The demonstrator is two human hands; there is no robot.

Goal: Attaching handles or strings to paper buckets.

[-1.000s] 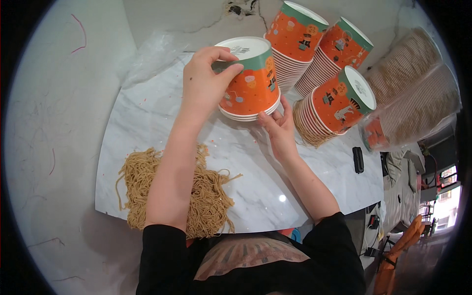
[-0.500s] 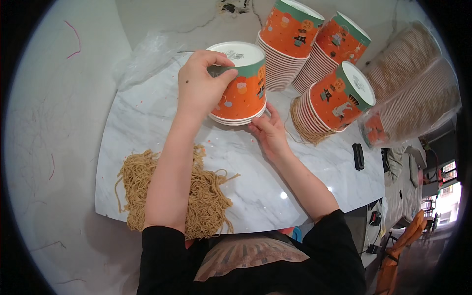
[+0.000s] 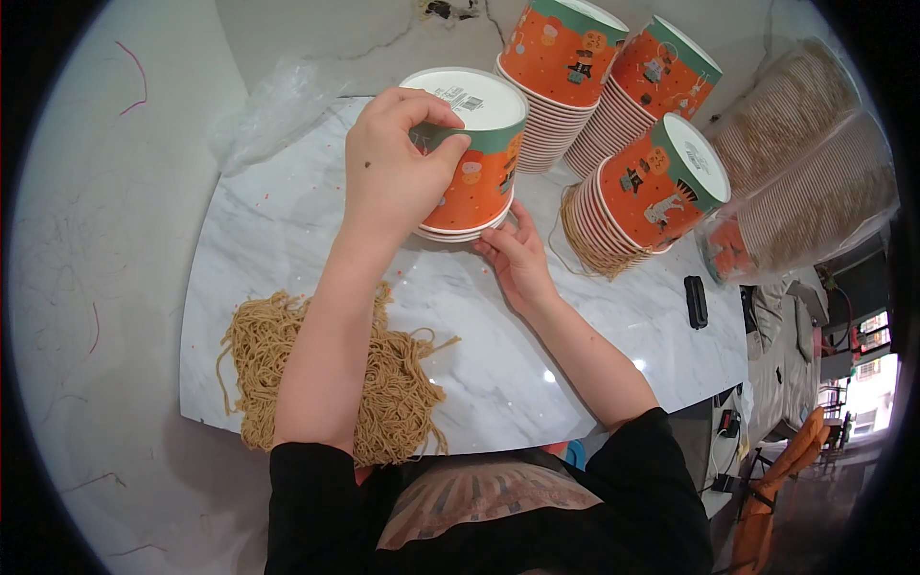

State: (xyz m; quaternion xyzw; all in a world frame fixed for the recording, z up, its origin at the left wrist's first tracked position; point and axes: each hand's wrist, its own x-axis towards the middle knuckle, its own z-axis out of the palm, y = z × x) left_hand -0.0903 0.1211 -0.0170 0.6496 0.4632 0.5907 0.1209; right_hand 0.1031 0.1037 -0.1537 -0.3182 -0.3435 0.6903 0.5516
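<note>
Altogether, four stacks of orange paper cups with green rims sit on the white marble table [image 3: 287, 240], all upside down or tipped over. One short stack [image 3: 474, 163] stands at the centre, bottom up; a taller stack [image 3: 561, 67] rises just behind it on the far side; another stack [image 3: 652, 86] leans to the right of that; a fourth stack [image 3: 647, 196] lies tilted on the right, its white base facing up. Further right, two long sleeves [image 3: 805, 163] of more cups lie wrapped in clear plastic. How many cups each stack holds cannot be told. One heap of brown noodles [image 3: 383, 383] lies loose on the near left of the table, partly under the left forearm. A small black object [image 3: 697, 301] lies at the right edge, and crumpled clear plastic [image 3: 273, 110] sits at the far left.

The left hand [image 3: 393, 177] wraps over the top cup of the centre stack, fingers [image 3: 436, 115] curled closed around its upturned base. The right hand [image 3: 513, 254] rests low at the near right of that stack, fingers spread open and touching the bottom rims.
</note>
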